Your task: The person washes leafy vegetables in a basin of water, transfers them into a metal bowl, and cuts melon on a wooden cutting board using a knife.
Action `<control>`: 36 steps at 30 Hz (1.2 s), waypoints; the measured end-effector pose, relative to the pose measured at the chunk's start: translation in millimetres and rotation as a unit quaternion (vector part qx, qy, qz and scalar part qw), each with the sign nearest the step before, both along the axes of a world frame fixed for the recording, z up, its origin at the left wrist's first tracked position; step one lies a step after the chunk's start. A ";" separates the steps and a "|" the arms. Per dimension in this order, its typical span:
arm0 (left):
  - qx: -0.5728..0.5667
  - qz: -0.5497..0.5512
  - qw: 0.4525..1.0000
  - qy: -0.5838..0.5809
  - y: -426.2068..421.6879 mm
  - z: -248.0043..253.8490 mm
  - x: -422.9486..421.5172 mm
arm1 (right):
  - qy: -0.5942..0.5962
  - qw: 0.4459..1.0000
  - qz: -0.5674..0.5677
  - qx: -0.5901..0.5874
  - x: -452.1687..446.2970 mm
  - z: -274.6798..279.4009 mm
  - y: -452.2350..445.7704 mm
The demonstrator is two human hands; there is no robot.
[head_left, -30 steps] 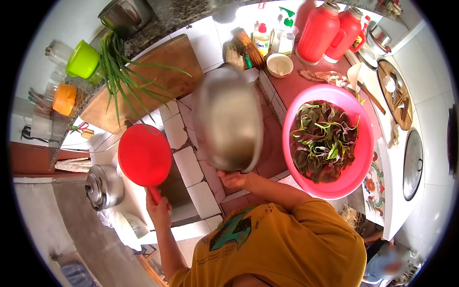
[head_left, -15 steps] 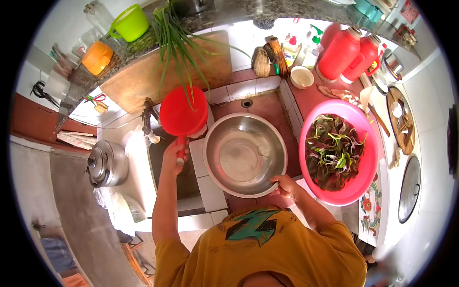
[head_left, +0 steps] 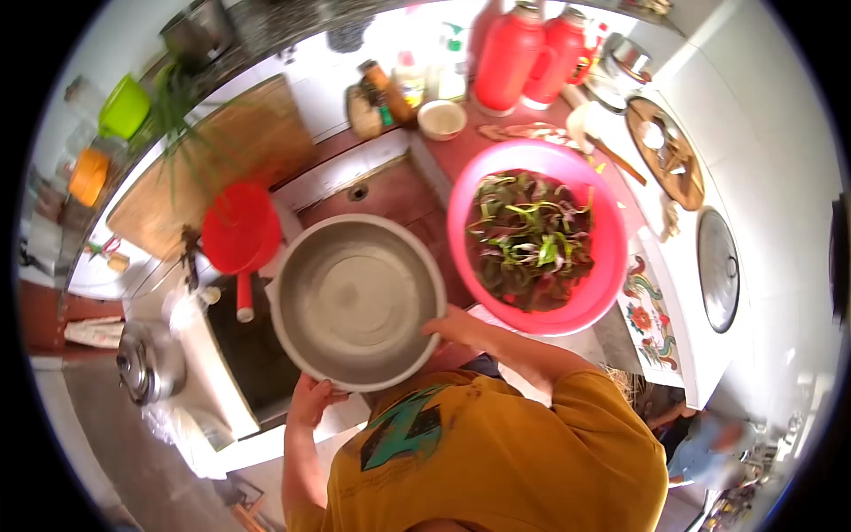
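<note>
A wide metal basin (head_left: 359, 297) is held in front of my body, over the near part of the tiled sink (head_left: 408, 191). My left hand (head_left: 312, 401) grips its lower-left rim, fingers at the edge. On the right side of the rim, my right hand (head_left: 450, 326) has its thumb over the edge; its other fingers are hidden. A red plastic dipper (head_left: 241, 229) rests to the left of the basin, its handle pointing toward me, with no hand on it. A pink basin (head_left: 612, 257) full of dark leafy greens (head_left: 532, 239) stands to the right.
A cutting board (head_left: 257, 133) leans at the back left, below green onions (head_left: 177, 115). Two red thermos flasks (head_left: 510, 62) and a small bowl (head_left: 441, 120) stand behind. A metal kettle (head_left: 151, 363) is at left. Another person (head_left: 709, 448) is at lower right.
My left hand has let go of the dipper and taken the metal basin's rim. The basin is raised and nearer my body. The view has turned right.
</note>
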State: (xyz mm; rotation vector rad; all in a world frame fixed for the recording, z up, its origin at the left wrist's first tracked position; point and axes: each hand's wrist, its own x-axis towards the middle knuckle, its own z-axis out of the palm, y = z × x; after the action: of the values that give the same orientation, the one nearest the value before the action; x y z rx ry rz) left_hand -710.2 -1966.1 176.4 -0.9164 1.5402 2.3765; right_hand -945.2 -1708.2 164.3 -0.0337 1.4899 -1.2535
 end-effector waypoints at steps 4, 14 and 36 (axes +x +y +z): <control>0.043 0.247 0.967 -0.039 53.3 3.3 -2.3 | 0.019 0.992 0.093 -0.078 -11.9 14.4 -0.8; 0.177 0.406 0.897 -0.013 165.8 -54.0 51.1 | 0.742 0.667 0.062 -0.006 -146.2 37.2 153.0; 0.122 0.503 0.853 -0.066 293.7 -128.9 59.2 | 0.646 0.609 0.359 0.288 -209.2 -72.8 170.7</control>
State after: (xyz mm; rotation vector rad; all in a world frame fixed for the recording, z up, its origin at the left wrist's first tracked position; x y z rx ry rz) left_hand -651.0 -1672.4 47.5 -2.1386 0.6942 2.8951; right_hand -1154.4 -1537.5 91.5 -1.2149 2.6060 0.2009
